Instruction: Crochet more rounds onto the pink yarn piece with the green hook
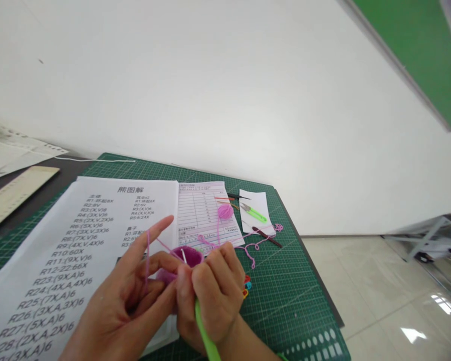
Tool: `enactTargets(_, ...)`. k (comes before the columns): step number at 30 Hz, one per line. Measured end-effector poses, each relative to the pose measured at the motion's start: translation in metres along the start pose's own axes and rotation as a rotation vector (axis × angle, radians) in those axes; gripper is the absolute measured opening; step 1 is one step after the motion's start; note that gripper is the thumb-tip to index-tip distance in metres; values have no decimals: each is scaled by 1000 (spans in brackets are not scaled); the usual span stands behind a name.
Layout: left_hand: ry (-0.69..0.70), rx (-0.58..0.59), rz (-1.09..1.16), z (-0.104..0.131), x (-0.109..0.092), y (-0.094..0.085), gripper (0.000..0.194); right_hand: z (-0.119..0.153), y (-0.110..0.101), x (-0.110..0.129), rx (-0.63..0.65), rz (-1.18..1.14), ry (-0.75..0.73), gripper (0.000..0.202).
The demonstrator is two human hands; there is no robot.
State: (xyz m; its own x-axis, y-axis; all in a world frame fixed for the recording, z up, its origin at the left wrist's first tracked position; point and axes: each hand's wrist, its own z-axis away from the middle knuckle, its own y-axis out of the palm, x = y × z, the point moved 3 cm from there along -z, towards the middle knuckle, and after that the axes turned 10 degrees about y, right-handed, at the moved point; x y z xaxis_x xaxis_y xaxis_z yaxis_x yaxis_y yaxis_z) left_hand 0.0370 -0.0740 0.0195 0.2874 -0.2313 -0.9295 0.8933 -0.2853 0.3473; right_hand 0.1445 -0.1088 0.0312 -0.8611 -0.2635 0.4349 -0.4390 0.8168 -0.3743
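My left hand (135,296) pinches the edge of a purple crocheted piece (166,276), its index finger raised with pink yarn (148,255) looped round it. My right hand (214,286) is closed round a crochet hook with a green handle (205,333). The hook's pale metal tip (184,256) shows at the opening of the crocheted piece, between the two hands. My fingers hide much of the piece. A strand runs from the raised finger down to the work.
Printed pattern sheets (130,205) lie on the green cutting mat (285,281). Beyond my hands are a pink yarn ball (225,211), green snips (253,212), a dark hook (266,236) and coloured stitch markers (247,286). A ruler (20,193) is at left.
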Motion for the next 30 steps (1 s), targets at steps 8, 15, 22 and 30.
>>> enactTargets(8, -236, 116, 162, -4, -2, -8, 62, -3, -6, 8, -86, -117, -17, 29)
enactTargets(15, -358, 172, 272, -2, -4, -13, 69, -12, -19, 5, 54, -247, -79, 22)
enactTargets(22, -255, 198, 278, -12, -5, -7, 73, -18, -29, 0, 87, -351, -73, 21)
enactTargets(30, -209, 223, 214, -16, -6, -5, 70, -26, -34, 0, 160, -475, 124, 39)
